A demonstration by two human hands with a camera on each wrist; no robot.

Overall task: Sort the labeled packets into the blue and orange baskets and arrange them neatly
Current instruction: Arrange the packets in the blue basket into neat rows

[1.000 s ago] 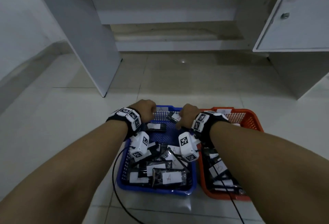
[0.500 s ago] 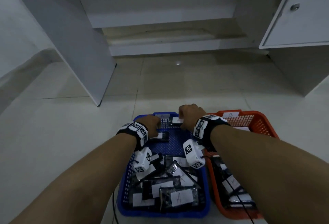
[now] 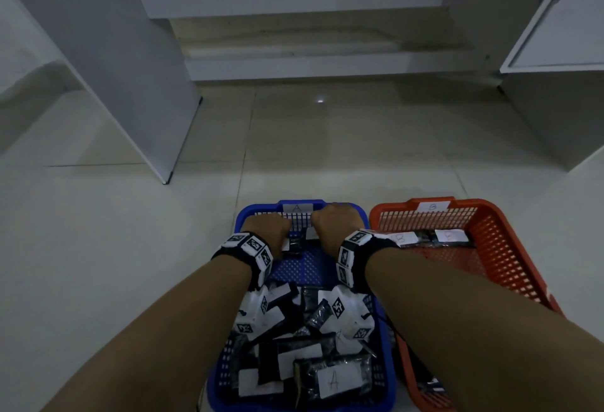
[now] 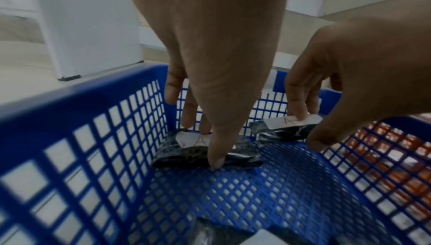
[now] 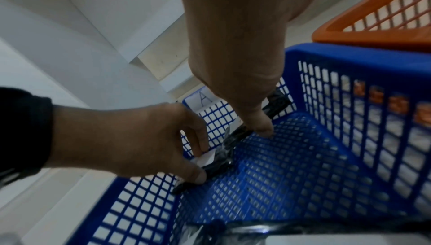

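The blue basket (image 3: 243,215), tagged A, stands left of the orange basket (image 3: 490,212), tagged B. Both hands are down at the blue basket's far wall. My left hand (image 3: 271,228) (image 4: 207,144) pinches a black packet (image 4: 182,151) with a white label, thumb on its near edge and fingers on top. Beside it my right hand (image 3: 330,222) (image 5: 263,120) holds a second labeled packet (image 4: 279,131) (image 5: 277,101) the same way. Both packets lie flat on the mesh floor, side by side. Several loose A packets (image 3: 333,379) are heaped at the near end.
Two B packets (image 3: 447,236) lie in a row at the far end of the orange basket. Bare blue mesh floor (image 4: 256,193) lies behind the two held packets. A white cabinet panel (image 3: 137,84) stands left and a white cabinet (image 3: 555,52) right on the tiled floor.
My left hand has moved from the basket's far left corner inward, and both hands have sunk lower against the far wall with their packets. My head has leaned forward over the baskets.
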